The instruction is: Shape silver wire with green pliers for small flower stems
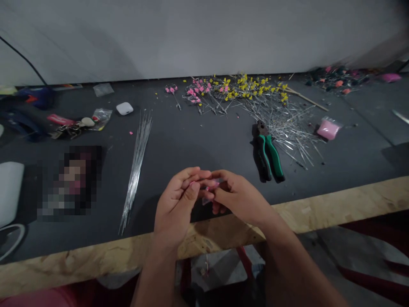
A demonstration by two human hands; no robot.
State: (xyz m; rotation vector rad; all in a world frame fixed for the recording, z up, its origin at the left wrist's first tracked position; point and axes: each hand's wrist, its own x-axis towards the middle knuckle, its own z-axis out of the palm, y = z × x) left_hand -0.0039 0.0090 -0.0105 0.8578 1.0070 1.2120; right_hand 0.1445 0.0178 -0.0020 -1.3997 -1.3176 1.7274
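Observation:
My left hand [175, 204] and my right hand [243, 196] meet over the table's front edge, fingers curled toward each other. Between the left thumb and fingers a small pink piece [192, 183] shows, mostly covered. The right fingers pinch another small pink piece [213, 186], with a bit of clear film [206, 200] just below it. The exact shape of both pieces is hidden by the fingers. To the left lies a bundle of thin silver wires [137, 166]; green-and-black pliers [267, 155] rest to the right.
Wire stems with yellow tips [252, 89] and pink tips [196, 89] line the back, beside loose wires [290, 128]. A pink packet [329, 128] lies right. Keys [73, 128], a white case [124, 108] and a blurred-out object [73, 183] are left. Wooden trim [345, 198] edges the table.

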